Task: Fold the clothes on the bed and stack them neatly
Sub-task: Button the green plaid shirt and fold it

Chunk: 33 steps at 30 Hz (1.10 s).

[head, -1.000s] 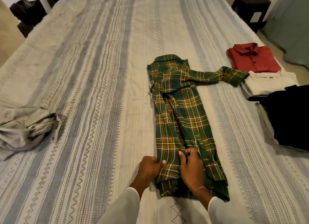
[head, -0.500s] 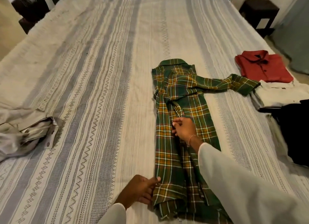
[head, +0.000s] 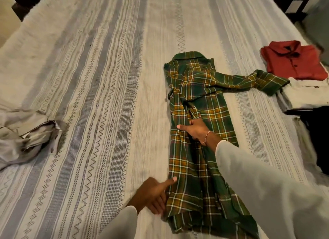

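A green and yellow plaid shirt (head: pixel 199 89) lies lengthwise on the striped bedspread (head: pixel 99 99), folded narrow, collar far from me. One sleeve stretches out to the right. My left hand (head: pixel 154 194) pinches the shirt's lower left edge, thumb on top and fingers under the cloth. My right hand (head: pixel 194 130) reaches across the shirt's middle and grips a fold there, thumb pointing left. A red folded shirt (head: pixel 292 60) lies at the right, with a white folded garment (head: pixel 302 94) just nearer to me.
A crumpled grey garment (head: pixel 26 137) lies at the left side of the bed. A black garment (head: pixel 320 131) sits at the right edge near the white one. A dark bedside stand (head: pixel 295 5) is at the top right, beyond the bed's corner.
My right hand has moved from the shirt's hem up to its middle and taken hold of a fold. My left hand has stayed on the lower left edge.
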### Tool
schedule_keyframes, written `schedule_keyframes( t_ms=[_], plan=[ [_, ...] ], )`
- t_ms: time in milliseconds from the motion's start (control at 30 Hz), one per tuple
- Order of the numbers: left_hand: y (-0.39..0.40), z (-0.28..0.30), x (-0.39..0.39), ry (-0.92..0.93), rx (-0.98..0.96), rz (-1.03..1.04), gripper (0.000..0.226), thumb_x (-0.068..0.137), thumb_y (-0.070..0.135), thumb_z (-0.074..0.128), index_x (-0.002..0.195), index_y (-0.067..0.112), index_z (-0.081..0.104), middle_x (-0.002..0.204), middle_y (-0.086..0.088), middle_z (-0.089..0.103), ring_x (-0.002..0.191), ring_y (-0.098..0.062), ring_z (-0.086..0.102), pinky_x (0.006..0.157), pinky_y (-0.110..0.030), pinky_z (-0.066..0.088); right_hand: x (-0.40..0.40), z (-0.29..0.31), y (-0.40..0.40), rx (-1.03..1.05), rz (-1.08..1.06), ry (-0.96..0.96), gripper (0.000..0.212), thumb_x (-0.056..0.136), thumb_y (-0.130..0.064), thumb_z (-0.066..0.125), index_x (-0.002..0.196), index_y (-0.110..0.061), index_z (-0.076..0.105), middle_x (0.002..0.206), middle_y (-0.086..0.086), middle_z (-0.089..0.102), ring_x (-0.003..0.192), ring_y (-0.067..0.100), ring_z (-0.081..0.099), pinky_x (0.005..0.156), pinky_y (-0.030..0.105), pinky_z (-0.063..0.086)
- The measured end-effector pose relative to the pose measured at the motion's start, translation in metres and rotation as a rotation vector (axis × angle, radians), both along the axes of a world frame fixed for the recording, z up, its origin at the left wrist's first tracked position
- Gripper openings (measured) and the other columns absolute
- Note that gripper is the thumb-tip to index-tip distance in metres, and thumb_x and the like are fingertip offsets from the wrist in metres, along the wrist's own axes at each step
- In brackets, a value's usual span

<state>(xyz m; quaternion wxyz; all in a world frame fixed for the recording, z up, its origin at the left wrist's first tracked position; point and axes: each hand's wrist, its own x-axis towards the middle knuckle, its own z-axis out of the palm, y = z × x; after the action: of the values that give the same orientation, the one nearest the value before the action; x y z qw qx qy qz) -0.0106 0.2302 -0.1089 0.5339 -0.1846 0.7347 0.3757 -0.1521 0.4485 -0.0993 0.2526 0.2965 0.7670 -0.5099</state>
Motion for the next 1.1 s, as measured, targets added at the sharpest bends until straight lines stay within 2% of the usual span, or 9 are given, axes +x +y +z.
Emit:
schedule_keyframes(
  t_ms=[67,133,267,400,567,733,900,1000,1100],
  plan=[
    [0.006,0.007,-0.021,0.378,-0.141,-0.145,0.071,0.076,0.083,0.059,0.062,0.013,0.065,0.053,0.0,0.065,0.047,-0.013,0.062,0.054,-0.026,0.051,0.0,0.003,-0.004,0.038,0.019,-0.002,0.073,0.08,-0.045,0.082,0.137,-0.008,0.054,0.139,0.009,0.058,0.124,0.032,0.058,0.102,0.042,0.051],
    [0.021,0.013,-0.048,0.763,-0.275,-0.215,0.058,0.088,0.071,0.055,0.065,0.018,0.061,0.059,0.003,0.062,0.055,-0.011,0.059,0.059,-0.028,0.049,0.002,0.003,-0.008,0.094,0.047,0.02,0.077,0.082,-0.045,0.08,0.142,-0.007,0.05,0.144,0.01,0.055,0.129,0.033,0.056,0.108,0.044,0.048],
    [0.06,0.009,-0.103,1.122,-0.327,-0.247,0.034,0.106,0.035,0.042,0.13,0.015,0.055,0.128,-0.005,0.06,0.114,-0.021,0.058,0.097,-0.032,0.049,0.003,0.002,-0.017,0.182,0.058,0.027,0.077,0.087,-0.051,0.073,0.143,-0.005,0.046,0.144,0.01,0.054,0.128,0.032,0.055,0.107,0.041,0.049],
    [0.07,-0.013,-0.146,1.177,-0.229,-0.394,0.051,0.108,0.021,0.036,0.157,0.011,0.025,0.162,-0.01,0.029,0.148,-0.026,0.031,0.121,-0.041,0.03,0.001,0.01,-0.013,-0.026,0.006,0.016,0.06,0.093,-0.06,0.06,0.127,-0.01,0.06,0.117,0.001,0.061,0.108,0.027,0.057,0.084,0.036,0.049],
    [0.052,-0.045,-0.149,1.18,-0.075,-0.512,0.056,0.11,0.032,0.019,0.161,0.016,0.0,0.169,-0.003,-0.003,0.156,-0.017,-0.002,0.127,-0.041,0.006,-0.011,0.0,-0.012,-0.228,-0.113,0.057,0.044,0.099,-0.055,0.052,0.105,-0.018,0.074,0.106,0.002,0.074,0.104,0.024,0.066,0.076,0.032,0.049],
    [0.05,-0.067,-0.149,1.194,-0.086,-0.475,0.056,0.11,0.035,0.013,0.161,0.02,-0.005,0.168,0.004,-0.012,0.154,-0.008,-0.013,0.127,-0.036,-0.002,-0.021,-0.02,-0.016,-0.089,-0.055,0.145,0.03,0.098,-0.032,0.065,0.089,-0.005,0.076,0.094,0.015,0.076,0.097,0.032,0.072,0.089,0.043,0.06],
    [0.049,-0.075,-0.149,1.217,-0.083,-0.462,0.06,0.104,0.048,0.003,0.158,0.024,-0.007,0.168,0.004,-0.009,0.154,-0.009,-0.01,0.127,-0.035,0.0,-0.027,-0.029,-0.028,0.056,-0.049,0.21,0.033,0.09,-0.043,0.072,0.068,-0.019,0.074,0.071,-0.002,0.072,0.071,0.018,0.064,0.072,0.033,0.054],
    [0.05,-0.081,-0.149,1.233,-0.137,-0.482,0.056,0.107,0.039,0.012,0.156,0.024,-0.011,0.168,0.003,-0.009,0.154,-0.009,-0.009,0.127,-0.036,0.002,-0.028,-0.027,-0.033,0.148,0.004,0.253,0.019,0.09,-0.039,0.073,0.086,-0.021,0.08,0.089,-0.006,0.076,0.083,0.014,0.066,0.084,0.026,0.053],
    [0.049,-0.085,-0.148,1.25,-0.152,-0.47,0.061,0.103,0.047,0.0,0.159,0.025,-0.008,0.168,0.007,-0.012,0.153,-0.005,-0.013,0.126,-0.032,-0.003,-0.026,-0.023,-0.035,0.274,0.003,0.32,0.013,0.091,-0.033,0.072,0.09,-0.022,0.077,0.094,-0.005,0.075,0.085,0.014,0.065,0.081,0.026,0.052]
  ],
)
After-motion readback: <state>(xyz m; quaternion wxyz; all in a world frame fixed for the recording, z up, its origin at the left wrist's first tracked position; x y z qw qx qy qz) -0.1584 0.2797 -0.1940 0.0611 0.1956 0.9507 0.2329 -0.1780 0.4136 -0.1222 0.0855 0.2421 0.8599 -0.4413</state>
